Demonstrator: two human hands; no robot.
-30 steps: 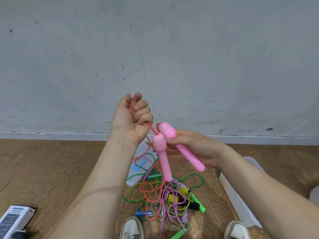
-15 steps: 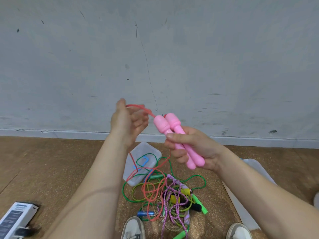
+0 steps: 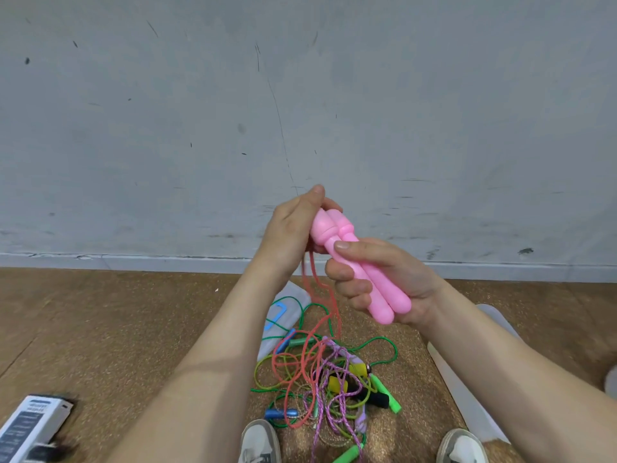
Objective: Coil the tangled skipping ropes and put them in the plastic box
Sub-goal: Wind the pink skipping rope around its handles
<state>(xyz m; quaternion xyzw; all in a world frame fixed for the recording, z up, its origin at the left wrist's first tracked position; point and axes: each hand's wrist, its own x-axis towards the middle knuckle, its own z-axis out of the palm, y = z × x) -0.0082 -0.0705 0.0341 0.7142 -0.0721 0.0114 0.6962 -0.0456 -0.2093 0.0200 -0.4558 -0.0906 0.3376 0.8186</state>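
Curling round pink handles point(image 3: 377, 290), R hand point(image 3: 404, 279) fingers point(image 3: 347, 270); L hand point(image 3: 290, 235) cups tops.

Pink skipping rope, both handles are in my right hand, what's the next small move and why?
Probably draw up a loop with the left hand and lay it against the pink handles gripped in the right hand: the red cord hangs from the left hand into the tangled pile on the floor.

The pink handles point(image 3: 384, 285) are smooth plastic with a soft shine. The purple rope point(image 3: 320, 419) looks braided, the red rope point(image 3: 274, 357) smooth. The floor point(image 3: 133, 329) is matt and grainy; the wall point(image 3: 300, 95) matt, scuffed.
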